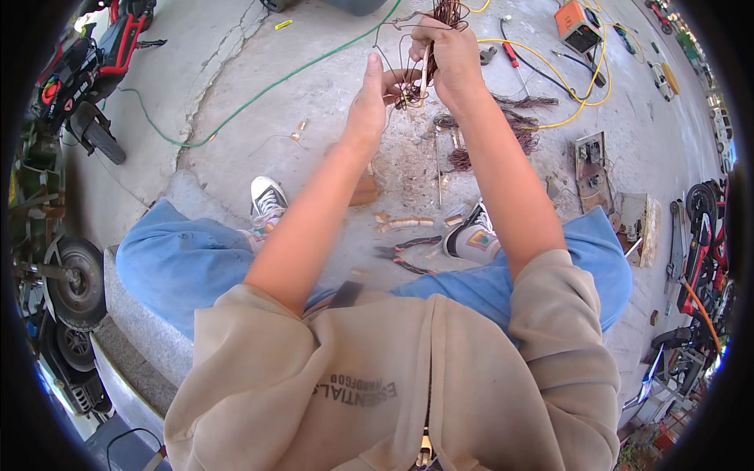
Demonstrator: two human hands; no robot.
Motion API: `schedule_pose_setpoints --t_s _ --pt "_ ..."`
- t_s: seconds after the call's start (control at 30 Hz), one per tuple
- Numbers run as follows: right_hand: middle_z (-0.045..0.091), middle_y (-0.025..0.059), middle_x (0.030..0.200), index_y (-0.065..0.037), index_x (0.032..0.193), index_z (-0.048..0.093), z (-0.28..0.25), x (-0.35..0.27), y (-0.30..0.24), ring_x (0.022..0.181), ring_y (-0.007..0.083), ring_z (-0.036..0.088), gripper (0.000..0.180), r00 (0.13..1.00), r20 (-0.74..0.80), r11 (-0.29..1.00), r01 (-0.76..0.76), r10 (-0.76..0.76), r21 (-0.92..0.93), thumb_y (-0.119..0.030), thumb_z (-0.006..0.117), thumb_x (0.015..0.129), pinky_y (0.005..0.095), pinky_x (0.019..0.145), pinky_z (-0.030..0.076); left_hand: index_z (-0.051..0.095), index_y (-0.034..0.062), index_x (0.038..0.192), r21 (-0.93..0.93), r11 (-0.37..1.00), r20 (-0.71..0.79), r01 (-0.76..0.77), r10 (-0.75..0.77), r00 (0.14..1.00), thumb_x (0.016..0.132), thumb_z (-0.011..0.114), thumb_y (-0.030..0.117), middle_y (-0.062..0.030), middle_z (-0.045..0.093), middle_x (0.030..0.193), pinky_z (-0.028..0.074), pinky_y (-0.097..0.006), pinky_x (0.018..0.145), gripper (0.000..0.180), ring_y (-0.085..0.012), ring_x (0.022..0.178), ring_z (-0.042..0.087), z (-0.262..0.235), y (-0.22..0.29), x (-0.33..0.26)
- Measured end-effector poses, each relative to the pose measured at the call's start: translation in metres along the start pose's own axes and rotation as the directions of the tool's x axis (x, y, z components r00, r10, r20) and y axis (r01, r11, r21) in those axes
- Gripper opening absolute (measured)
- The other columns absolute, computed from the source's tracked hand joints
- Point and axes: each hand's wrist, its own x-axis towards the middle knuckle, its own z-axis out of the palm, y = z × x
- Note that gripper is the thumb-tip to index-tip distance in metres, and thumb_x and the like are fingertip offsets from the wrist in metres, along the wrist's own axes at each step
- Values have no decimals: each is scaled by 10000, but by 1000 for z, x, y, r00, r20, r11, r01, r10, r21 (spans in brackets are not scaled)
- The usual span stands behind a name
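Observation:
Both arms reach out over the concrete ground. My right hand (458, 64) is closed around a bundle of thin reddish-brown copper wire (448, 12), whose upper end runs out past the top of the picture. Just left of it, my left hand (371, 106) has its thumb raised and its fingers curled on the tangled lower strands of the same wire. Thin loops stick out to the left above this hand. A pale strip shows between the two hands; what it is I cannot make out.
Loose copper wire (518, 132) lies beyond my right forearm. Red-handled cutters (408, 255) rest between my shoes. A screwdriver (512, 59), an orange box-shaped device (578, 27) and a yellow cord (603, 71) lie farther right. A green cord (259, 96) crosses the left; scooters (86, 118) line both sides.

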Motion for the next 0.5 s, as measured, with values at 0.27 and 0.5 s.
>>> schedule_pose_setpoints --t_s 0.27,0.5 --pt "544 18 661 -26 699 563 24 -24 -23 650 103 530 127 997 54 966 -38 53 -255 -39 570 825 264 597 407 507 -4 1280 244 906 353 -345 248 902 659 857 427 -104 607 1143 462 -299 910 833 -181 1083 563 -13 71 5" --pt "636 118 824 26 1008 566 22 -34 -76 759 164 602 276 917 169 570 -73 362 -819 -183 644 846 315 730 498 574 26 1030 -240 941 533 237 -77 843 863 692 170 -12 605 817 468 -261 627 250 -121 703 565 -4 53 1"
